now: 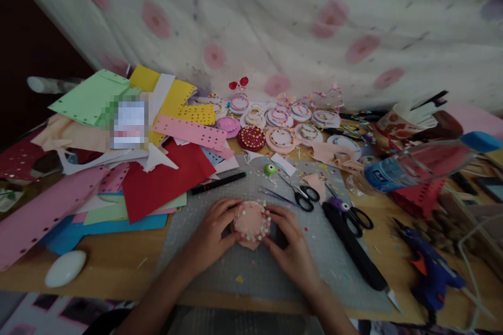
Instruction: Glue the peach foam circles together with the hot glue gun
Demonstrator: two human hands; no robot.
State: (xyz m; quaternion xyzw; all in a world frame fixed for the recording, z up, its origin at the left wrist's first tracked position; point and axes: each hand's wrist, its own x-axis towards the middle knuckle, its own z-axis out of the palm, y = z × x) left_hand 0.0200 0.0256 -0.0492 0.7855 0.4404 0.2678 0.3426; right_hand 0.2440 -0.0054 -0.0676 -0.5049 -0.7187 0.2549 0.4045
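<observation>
Between both hands is a small round pink paper craft (252, 221), its edge ringed with tiny pale and pink stars. My left hand (220, 225) curls round its left side, fingers at the back and thumb at the front. On the other side my right hand (288, 233) grips it the same way. The craft is over a grey cutting mat (220, 285); whether it touches the mat I cannot tell. Just beyond the hands lie tweezers (277, 196), small black-handled scissors (306, 199), a black pen (220, 183) and a green eye-shaped bead (270, 168).
Coloured paper sheets (168, 172) pile up at left, near a white oval object (66, 268). Several decorated paper discs (281, 137) stand at the back. At right are a black-handled knife (353, 251), purple scissors (349, 212), a plastic bottle (420, 162) and a blue glue gun (430, 269).
</observation>
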